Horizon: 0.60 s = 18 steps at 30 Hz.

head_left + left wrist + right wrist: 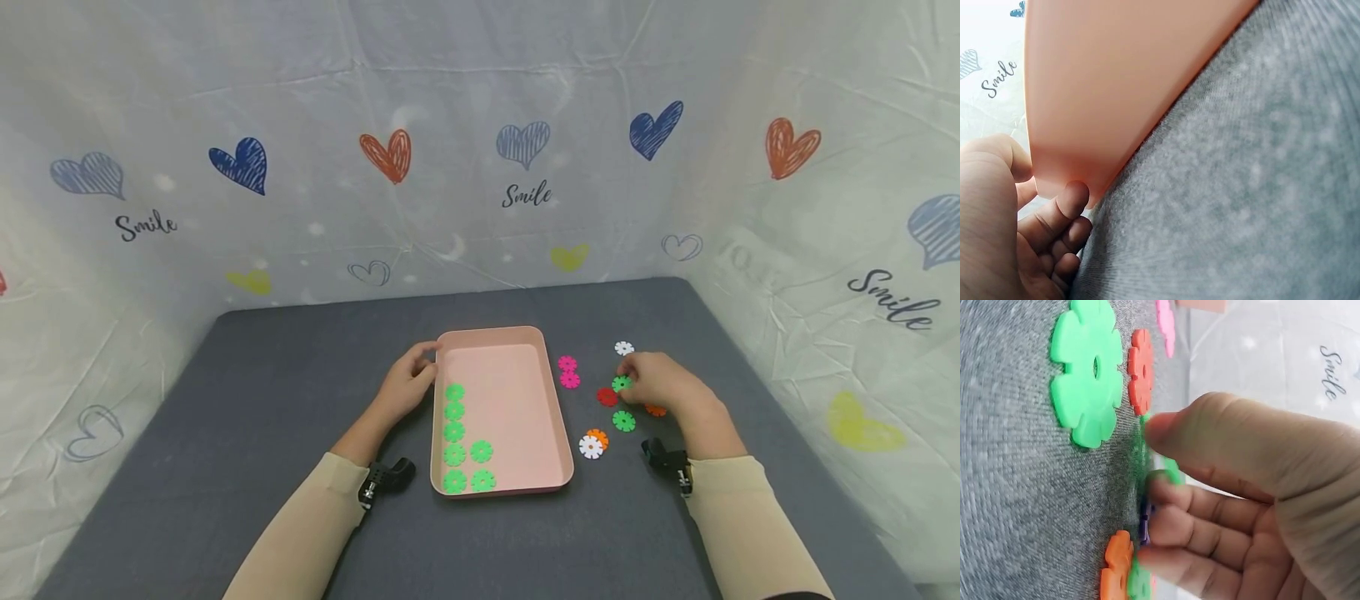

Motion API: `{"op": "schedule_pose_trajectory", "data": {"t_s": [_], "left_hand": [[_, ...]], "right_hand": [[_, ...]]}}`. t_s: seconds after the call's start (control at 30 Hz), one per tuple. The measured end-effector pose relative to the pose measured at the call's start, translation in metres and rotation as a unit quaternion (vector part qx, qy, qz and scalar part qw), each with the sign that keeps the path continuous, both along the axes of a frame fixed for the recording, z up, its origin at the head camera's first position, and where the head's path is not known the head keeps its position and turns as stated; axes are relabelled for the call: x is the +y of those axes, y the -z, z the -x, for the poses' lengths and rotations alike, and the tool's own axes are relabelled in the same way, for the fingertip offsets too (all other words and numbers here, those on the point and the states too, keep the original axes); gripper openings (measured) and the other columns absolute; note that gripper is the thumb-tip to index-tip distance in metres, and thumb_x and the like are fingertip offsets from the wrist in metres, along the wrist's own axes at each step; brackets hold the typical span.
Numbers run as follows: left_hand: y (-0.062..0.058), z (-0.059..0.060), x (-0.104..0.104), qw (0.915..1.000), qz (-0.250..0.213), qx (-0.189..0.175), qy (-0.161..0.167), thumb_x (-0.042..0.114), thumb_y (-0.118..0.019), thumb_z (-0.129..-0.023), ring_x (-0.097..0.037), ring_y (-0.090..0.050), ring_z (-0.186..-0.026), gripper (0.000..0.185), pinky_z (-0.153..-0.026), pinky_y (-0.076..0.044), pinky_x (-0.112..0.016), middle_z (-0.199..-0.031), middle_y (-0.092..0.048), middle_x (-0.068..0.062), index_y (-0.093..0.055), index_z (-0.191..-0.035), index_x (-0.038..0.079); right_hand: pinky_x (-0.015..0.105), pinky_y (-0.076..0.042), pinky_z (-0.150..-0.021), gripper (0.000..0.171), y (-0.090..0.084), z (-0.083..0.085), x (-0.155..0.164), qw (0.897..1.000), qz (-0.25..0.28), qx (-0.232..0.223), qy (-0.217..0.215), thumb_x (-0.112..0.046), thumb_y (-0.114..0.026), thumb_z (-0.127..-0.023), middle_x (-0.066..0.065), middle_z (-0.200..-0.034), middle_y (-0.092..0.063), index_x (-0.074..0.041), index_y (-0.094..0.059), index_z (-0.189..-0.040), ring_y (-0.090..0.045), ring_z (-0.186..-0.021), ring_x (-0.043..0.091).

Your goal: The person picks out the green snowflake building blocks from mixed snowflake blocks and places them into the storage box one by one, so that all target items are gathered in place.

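A pink tray (491,335) lies on the grey table, with several green flower discs (454,432) lined up along its left side. My left hand (429,360) grips the tray's far left corner; in the left wrist view its thumb lies above the rim (1116,81) and its fingers (1071,199) curl under it. My right hand (626,379) is to the right of the tray, among loose discs. It pinches a green disc (620,383) between thumb and forefinger. In the right wrist view that green disc (1143,445) stands on edge in the pinch.
Loose discs lie right of the tray: two pink (568,372), white (624,348), red (606,397), green (623,421), orange under white (592,444), orange (656,410). A heart-printed cloth (525,167) walls in the table's back and sides.
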<state>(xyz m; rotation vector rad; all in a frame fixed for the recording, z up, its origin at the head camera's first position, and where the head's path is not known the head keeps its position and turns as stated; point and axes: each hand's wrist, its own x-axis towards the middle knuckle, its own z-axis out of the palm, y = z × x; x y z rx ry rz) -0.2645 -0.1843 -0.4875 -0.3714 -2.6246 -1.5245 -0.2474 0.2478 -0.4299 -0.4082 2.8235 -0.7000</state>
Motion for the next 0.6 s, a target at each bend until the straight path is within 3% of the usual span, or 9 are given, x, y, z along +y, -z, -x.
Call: {"op": "schedule_pose_trajectory", "data": {"t_s": [0.13,0.3,0.4,0.6], "left_hand": [[0.0,0.0,0.0,1.0,-0.002,0.0,0.001,0.015,-0.051,-0.102,-0.014,-0.042,-0.057,0.044,-0.061,-0.038,-0.034,-0.075,-0.055,-0.003,-0.054,-0.147,0.012],[0.0,0.0,0.001,1.0,0.004,0.0,0.002,0.015,-0.051,-0.102,-0.016,-0.042,-0.057,0.045,-0.06,-0.038,-0.034,-0.074,-0.053,-0.003,-0.054,-0.147,0.012],[0.0,0.0,0.001,1.0,0.004,0.001,0.001,0.016,-0.05,-0.102,-0.016,-0.041,-0.057,0.045,-0.06,-0.037,-0.034,-0.073,-0.053,-0.003,-0.054,-0.147,0.013],[0.001,0.0,0.0,1.0,0.002,0.002,0.0,0.016,-0.05,-0.102,-0.017,-0.04,-0.057,0.044,-0.059,-0.037,-0.034,-0.073,-0.053,-0.004,-0.054,-0.146,0.013]], "right_hand": [[0.036,-0.042,-0.065,0.034,-0.004,0.0,-0.002,1.0,0.019,0.009,0.002,-0.009,-0.071,-0.084,0.004,-0.075,-0.054,0.006,-0.069,-0.115,-0.05,-0.068,0.019],[0.046,-0.053,-0.083,0.04,-0.024,-0.011,-0.014,0.994,0.11,0.002,0.013,-0.014,-0.074,-0.092,0.014,-0.107,-0.068,0.003,-0.067,-0.128,-0.064,-0.098,0.03],[0.049,-0.053,-0.09,0.044,-0.037,-0.02,-0.032,0.983,0.184,-0.007,0.025,-0.016,-0.075,-0.094,0.015,-0.117,-0.069,-0.002,-0.065,-0.134,-0.066,-0.108,0.031],[0.036,-0.056,-0.079,0.043,-0.045,-0.039,-0.089,0.952,0.302,-0.043,0.008,-0.011,-0.076,-0.092,0.01,-0.109,-0.073,-0.002,-0.066,-0.133,-0.072,-0.094,0.026]]}}
